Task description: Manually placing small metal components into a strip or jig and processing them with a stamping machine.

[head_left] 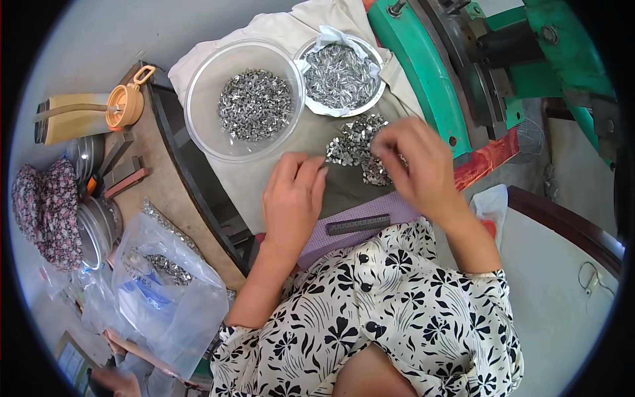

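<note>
A loose pile of small shiny metal pieces [355, 147] lies on the cloth-covered worktop in front of me. My left hand [292, 198] is just left of the pile, thumb and fingertips pinched together; a tiny dark bit seems to show at the tips, too small to name. Over the pile's right side, my right hand [418, 169] has its fingers curled in and closed, slightly blurred, and whatever is in them is hidden. Beyond my hands stand a clear plastic tub [198, 132] of small metal pieces and a white lined bowl [311, 106] of slim metal pins.
A green machine [423, 73] stands close on the right. A dark ruler-like strip [358, 225] lies on purple cloth [311, 250] at my lap. The left-hand table [175, 178] holds an orange-lidded jug [124, 106], metal bars and a clear plastic bag [192, 317]. Another person [126, 377] is at lower left.
</note>
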